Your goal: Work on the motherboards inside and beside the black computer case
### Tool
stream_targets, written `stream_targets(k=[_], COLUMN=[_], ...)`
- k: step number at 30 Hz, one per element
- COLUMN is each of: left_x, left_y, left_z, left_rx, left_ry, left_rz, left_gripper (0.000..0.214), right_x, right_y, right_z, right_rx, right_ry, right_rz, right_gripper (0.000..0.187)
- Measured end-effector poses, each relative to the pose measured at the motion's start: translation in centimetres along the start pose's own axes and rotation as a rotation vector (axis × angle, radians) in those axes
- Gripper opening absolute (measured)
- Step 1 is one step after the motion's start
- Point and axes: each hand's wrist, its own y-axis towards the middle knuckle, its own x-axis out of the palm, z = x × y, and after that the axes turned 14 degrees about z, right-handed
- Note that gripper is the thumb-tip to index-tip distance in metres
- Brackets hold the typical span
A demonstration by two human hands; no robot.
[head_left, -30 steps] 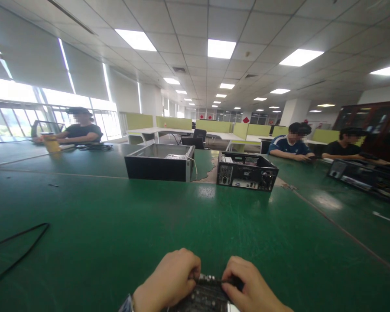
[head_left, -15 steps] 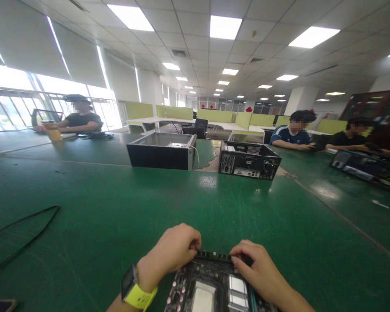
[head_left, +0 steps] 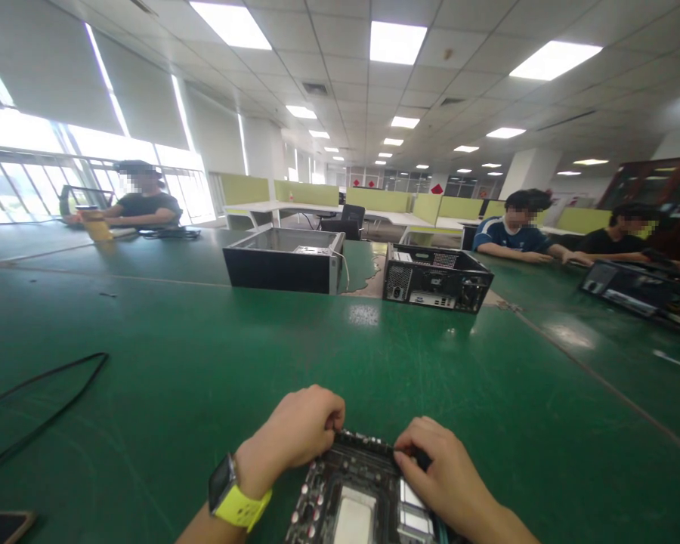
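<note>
A motherboard point(head_left: 363, 472) lies on the green table at the bottom centre, its near part cut off by the frame. A pale square plate point(head_left: 354, 517) sits in its middle, with silver heatsinks point(head_left: 413, 514) to the right. Along the far edge runs a dark, narrow memory module point(head_left: 368, 440) with small chips. My left hand point(head_left: 295, 427), wearing a watch with a yellow strap point(head_left: 243, 506), pinches the module's left end. My right hand point(head_left: 442, 472) pinches its right end. Whether the module is seated in a slot I cannot tell.
Two open computer cases, one plain dark point(head_left: 283, 264) and one with rear ports point(head_left: 436, 279), stand farther back. A black cable point(head_left: 62, 408) loops at left. One person point(head_left: 147, 204) sits at far left; two others point(head_left: 515, 234) sit at right by another case point(head_left: 635, 295).
Both hands and the module have shifted slightly left. The module's chip-covered face shows less now. At right, a co-worker's arm has reached toward the case there.
</note>
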Motion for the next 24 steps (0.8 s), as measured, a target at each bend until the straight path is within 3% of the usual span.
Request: stream_targets(k=[24], left_x=[1.1], left_y=[0.0], left_z=[-0.7], left_rx=[0.039], left_ry=[-0.017], left_rz=[-0.006], left_gripper=[0.021], right_x=[0.3], right_y=[-0.3], right_z=[0.6], right_rx=[0.050], right_ry=[0.039], right_rz=[-0.012], right_gripper=[0.008])
